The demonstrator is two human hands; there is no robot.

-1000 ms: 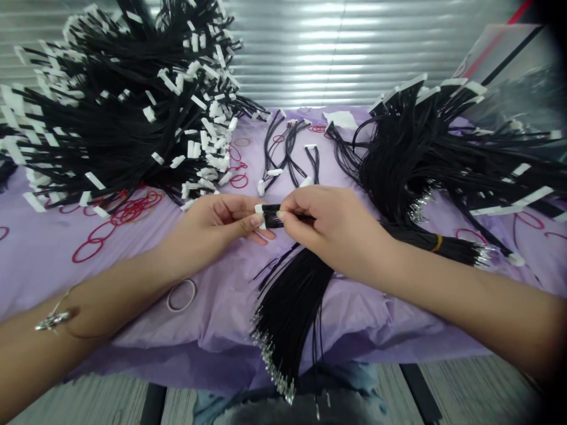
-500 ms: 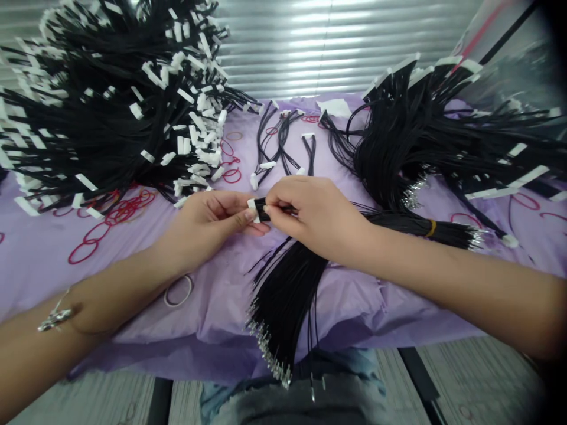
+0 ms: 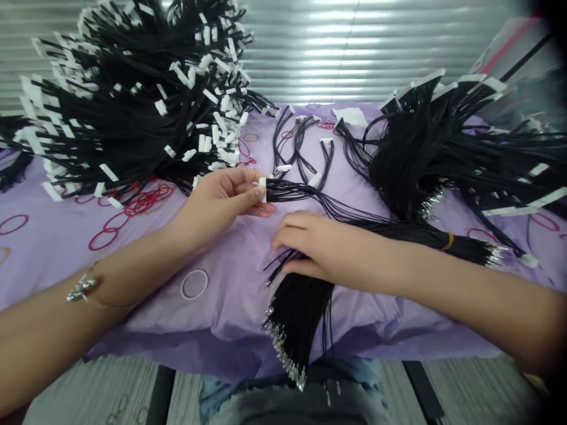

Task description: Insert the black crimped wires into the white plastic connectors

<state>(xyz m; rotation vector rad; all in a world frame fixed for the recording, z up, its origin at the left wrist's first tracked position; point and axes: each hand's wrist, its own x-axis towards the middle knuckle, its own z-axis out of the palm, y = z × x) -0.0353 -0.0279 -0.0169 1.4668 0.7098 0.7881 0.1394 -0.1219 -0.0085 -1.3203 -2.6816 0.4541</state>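
Observation:
My left hand (image 3: 230,198) pinches a white connector (image 3: 263,189) between thumb and fingers. Several black wires (image 3: 292,190) run out of its right side and pass rightward behind my right hand. That hand (image 3: 310,242) hovers over the upper end of a loose bundle of black wires (image 3: 296,313) with silver terminals, which fans toward the table's front edge. Its thumb and fingers are apart, and nothing shows between them. A second wire bundle (image 3: 416,231), tied with a yellow rubber band (image 3: 448,241), lies behind my right forearm.
A large heap of black cables with white connectors (image 3: 133,112) stands at the left. Another cable pile (image 3: 407,141) lies at the right. Red rubber bands (image 3: 148,200), a pale ring (image 3: 194,284) and a few short cables (image 3: 301,144) rest on the purple sheet (image 3: 234,260).
My right hand has let go of the wires by the connector and moved down to the loose bundle. My left hand keeps the connector. The view has shifted slightly.

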